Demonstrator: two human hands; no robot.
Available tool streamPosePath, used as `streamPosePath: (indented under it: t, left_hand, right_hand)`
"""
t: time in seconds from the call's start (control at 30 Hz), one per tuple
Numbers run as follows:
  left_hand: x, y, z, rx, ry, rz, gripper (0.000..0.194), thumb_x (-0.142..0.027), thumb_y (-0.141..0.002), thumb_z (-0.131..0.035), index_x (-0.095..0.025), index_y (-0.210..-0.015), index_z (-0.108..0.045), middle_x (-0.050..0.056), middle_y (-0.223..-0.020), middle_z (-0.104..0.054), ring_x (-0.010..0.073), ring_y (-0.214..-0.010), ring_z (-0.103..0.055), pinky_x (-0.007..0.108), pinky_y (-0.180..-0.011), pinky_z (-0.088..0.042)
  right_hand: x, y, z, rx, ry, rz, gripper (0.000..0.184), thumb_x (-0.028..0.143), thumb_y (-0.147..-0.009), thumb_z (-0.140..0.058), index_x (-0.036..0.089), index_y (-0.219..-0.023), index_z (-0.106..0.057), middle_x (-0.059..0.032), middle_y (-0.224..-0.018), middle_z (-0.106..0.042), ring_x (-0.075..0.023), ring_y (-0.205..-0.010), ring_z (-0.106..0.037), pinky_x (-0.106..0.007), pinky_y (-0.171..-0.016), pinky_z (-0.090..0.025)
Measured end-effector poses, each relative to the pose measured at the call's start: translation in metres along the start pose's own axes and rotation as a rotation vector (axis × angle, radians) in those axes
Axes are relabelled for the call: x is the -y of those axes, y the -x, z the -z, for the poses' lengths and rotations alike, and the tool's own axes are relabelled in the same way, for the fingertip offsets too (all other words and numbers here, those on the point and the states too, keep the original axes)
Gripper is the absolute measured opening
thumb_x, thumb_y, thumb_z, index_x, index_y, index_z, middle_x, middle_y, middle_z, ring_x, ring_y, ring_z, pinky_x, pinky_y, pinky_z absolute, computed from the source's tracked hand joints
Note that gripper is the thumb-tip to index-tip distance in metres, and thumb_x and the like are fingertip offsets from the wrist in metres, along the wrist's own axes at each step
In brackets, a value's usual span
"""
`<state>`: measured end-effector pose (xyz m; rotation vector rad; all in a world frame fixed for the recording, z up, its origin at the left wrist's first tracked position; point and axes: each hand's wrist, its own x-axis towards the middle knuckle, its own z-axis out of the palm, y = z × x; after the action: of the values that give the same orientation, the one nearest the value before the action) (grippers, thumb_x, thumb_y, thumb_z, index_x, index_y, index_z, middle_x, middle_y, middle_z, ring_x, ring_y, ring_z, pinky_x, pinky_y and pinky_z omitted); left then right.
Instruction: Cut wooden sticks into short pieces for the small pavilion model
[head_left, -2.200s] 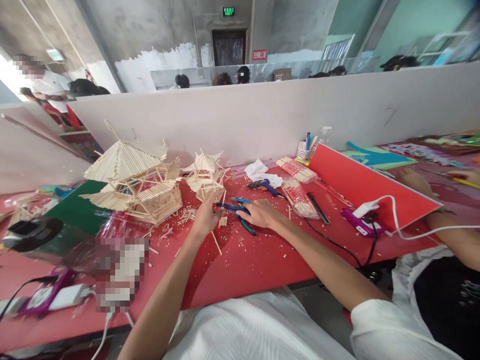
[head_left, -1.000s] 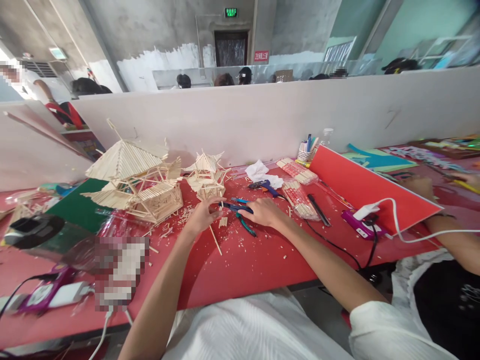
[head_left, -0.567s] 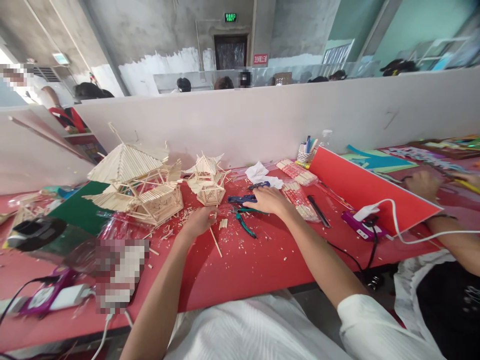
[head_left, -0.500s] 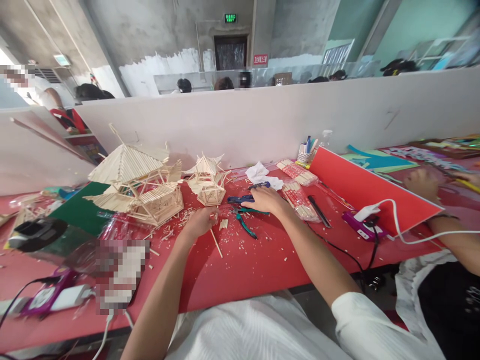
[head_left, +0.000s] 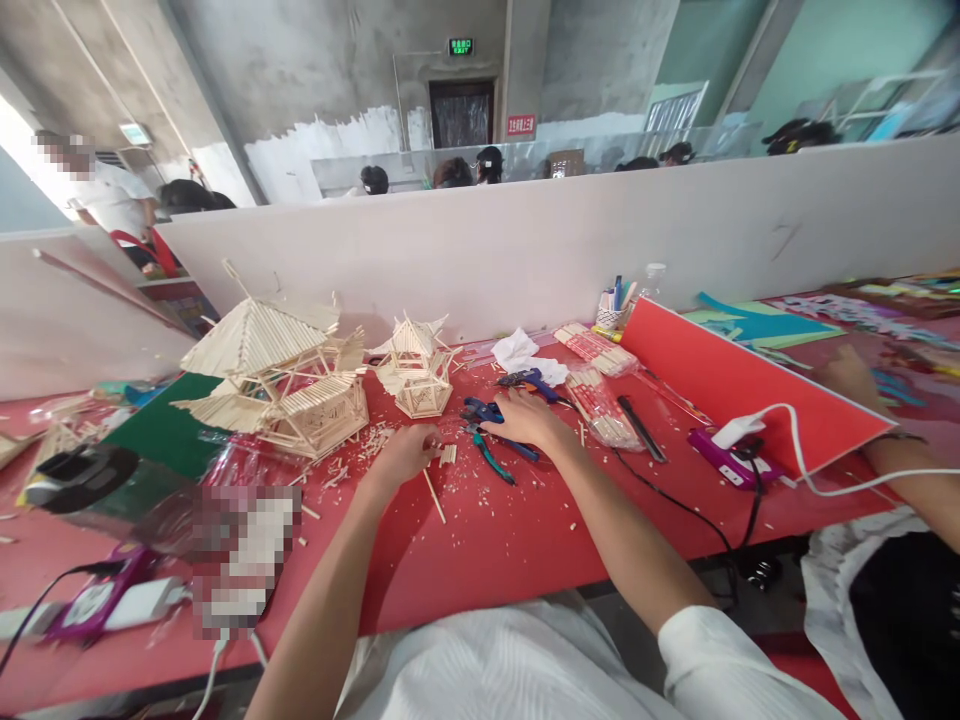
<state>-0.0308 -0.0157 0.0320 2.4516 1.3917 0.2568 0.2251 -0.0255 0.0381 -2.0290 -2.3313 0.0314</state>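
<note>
My left hand [head_left: 405, 458] is closed in a pinch over the red table, and what its fingertips hold is too small to make out. Just right of them lies a small raft of short wooden sticks [head_left: 448, 454], with a longer stick [head_left: 434, 496] below it. My right hand [head_left: 526, 418] grips blue pliers [head_left: 517, 450], whose jaws point left. Teal-handled pliers [head_left: 491, 458] lie partly under these. Behind my right hand rests a blue glue gun [head_left: 531, 379]. A small stick pavilion [head_left: 420, 385] stands beyond my left hand, beside a larger one [head_left: 292, 385].
Packs of sticks [head_left: 602, 405], a black cutter knife [head_left: 641, 428] and a leaning red board [head_left: 742, 380] are to the right. A purple power strip [head_left: 731, 460] trails cables. A bottle [head_left: 105, 500] lies at left. A neighbour's arm [head_left: 907, 480] reaches in at right.
The blue pliers have turned under my right hand, their handles swinging down and right. The glue gun shows more fully. My left hand has shifted slightly, still pinched.
</note>
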Motion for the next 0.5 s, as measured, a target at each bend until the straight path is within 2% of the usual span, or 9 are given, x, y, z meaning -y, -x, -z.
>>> streamPosePath:
  t: [0.1,0.23,0.37,0.5]
  left_hand:
    - [-0.001,-0.001,-0.001,0.012,-0.039,-0.007,0.019,-0.017,-0.085,-0.062,-0.02,-0.099,-0.075,0.007,-0.092,-0.075,0.0222,-0.084,-0.07,0.027,-0.075,-0.047]
    - [-0.001,-0.001,-0.001,0.028,-0.007,-0.02,0.022,-0.017,-0.085,-0.059,-0.018,-0.099,-0.076,0.009,-0.092,-0.076,0.0228,-0.084,-0.07,0.028,-0.076,-0.048]
    - [0.0,0.001,0.004,0.028,0.035,-0.063,0.03,-0.012,-0.082,-0.055,-0.018,-0.103,-0.076,0.01,-0.098,-0.076,0.0235,-0.089,-0.07,0.029,-0.081,-0.049]
    - [0.003,0.003,0.008,0.084,0.06,-0.134,0.032,-0.008,-0.078,-0.056,-0.02,-0.103,-0.074,0.008,-0.102,-0.076,0.0234,-0.094,-0.07,0.029,-0.083,-0.05]
  right_hand:
    - [0.002,0.003,0.003,-0.079,-0.007,0.062,0.054,0.054,-0.095,-0.055,0.011,-0.126,-0.06,-0.0234,-0.126,-0.061,-0.0372,-0.121,-0.056,-0.044,-0.096,-0.045]
    - [0.012,0.005,0.006,-0.191,-0.069,0.327,0.04,0.041,-0.097,-0.058,0.015,-0.127,-0.061,-0.0163,-0.121,-0.064,-0.0302,-0.116,-0.057,-0.041,-0.099,-0.042]
    - [0.034,0.008,0.001,-0.166,-0.131,0.554,0.033,0.037,-0.094,-0.064,0.016,-0.119,-0.065,-0.0143,-0.116,-0.068,-0.0281,-0.111,-0.06,-0.041,-0.1,-0.041]
    - [0.051,0.011,-0.008,-0.154,-0.143,0.641,0.031,0.037,-0.091,-0.067,0.013,-0.11,-0.068,-0.0165,-0.109,-0.069,-0.0298,-0.107,-0.063,-0.042,-0.098,-0.043]
